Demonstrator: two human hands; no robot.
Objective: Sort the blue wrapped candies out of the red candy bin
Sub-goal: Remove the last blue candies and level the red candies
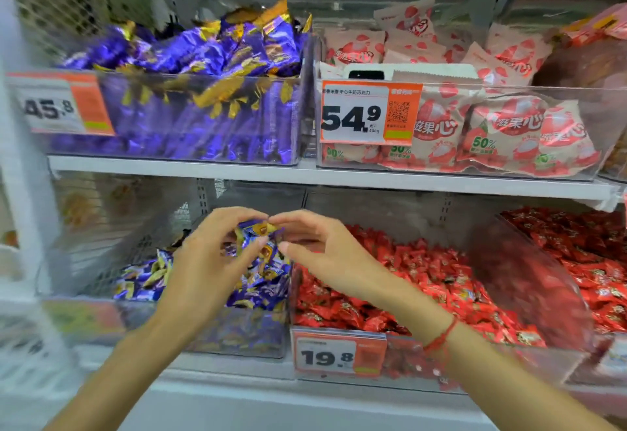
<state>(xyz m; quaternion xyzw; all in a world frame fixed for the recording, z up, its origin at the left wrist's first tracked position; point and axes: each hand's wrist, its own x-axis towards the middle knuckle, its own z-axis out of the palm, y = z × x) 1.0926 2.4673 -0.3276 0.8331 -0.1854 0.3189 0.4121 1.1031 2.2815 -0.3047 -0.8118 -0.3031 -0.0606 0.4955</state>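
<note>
Over the lower shelf, my left hand (207, 261) holds a blue wrapped candy (258, 227) between curled fingers and thumb. It hovers above the clear bin of blue and gold candies (149, 278). My right hand (319, 247), with a red string on the wrist, is beside it over the divider. Its index fingertip touches the candy's gold end and its thumb stays apart below. The red candy bin (403, 352) stands to the right, heaped with red wrapped candies (424, 271). I make out no blue wrapper among them.
The red bin carries a 19.8 price tag (339, 356). A second red candy bin (576, 261) stands at the far right. The shelf above holds a bin of purple candies (190, 91) and a bin of pink packets (475, 131).
</note>
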